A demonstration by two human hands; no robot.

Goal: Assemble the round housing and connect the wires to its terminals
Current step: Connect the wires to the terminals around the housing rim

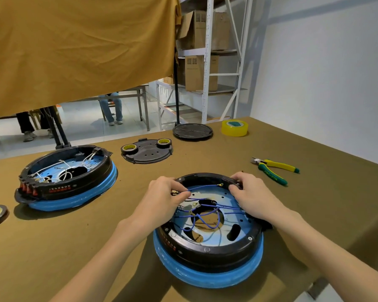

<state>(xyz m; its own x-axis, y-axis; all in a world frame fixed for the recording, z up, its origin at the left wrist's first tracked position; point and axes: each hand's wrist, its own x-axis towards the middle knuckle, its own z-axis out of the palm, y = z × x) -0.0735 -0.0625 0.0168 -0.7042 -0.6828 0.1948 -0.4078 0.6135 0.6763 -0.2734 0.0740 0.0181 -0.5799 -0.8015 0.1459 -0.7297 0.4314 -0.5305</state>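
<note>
Head view: the housing [207,232] sits near the table [314,203] front edge, open side up, blue wires [207,216] looping loose inside, and the left hand [166,200] pinches a wire end at the left rim while the right hand [252,196] curls over the far-right rim, gripping it. That housing looks rigid and fairly heavy, best held by its black rim, whereas the wires look thin and floppy with small ring lugs, so pinch close to the lug. Pliers [273,168] lie well right, a second housing [66,177] left
</note>
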